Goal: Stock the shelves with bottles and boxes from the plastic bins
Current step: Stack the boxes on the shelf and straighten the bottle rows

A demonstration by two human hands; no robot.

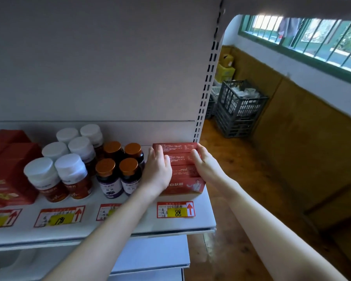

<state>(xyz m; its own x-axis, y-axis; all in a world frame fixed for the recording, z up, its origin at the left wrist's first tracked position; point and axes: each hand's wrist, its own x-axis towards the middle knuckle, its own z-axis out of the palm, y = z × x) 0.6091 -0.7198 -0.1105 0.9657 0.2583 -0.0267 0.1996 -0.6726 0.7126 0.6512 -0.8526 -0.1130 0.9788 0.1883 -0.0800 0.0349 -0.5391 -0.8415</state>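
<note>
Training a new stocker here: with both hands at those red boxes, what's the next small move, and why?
Probably let go: left hand and right hand flank the boxes, which already sit on the shelf behind the 88 tag.

Red boxes (182, 159) between left hand (156, 171) and right hand (207, 165)

Boxes (181, 169) sit at R end of shelf (208, 211), bottles (109, 179) just L of them, packs (10, 169) far L. Crates (239, 110) on floor (235, 163), R of shelf & further back.
</note>
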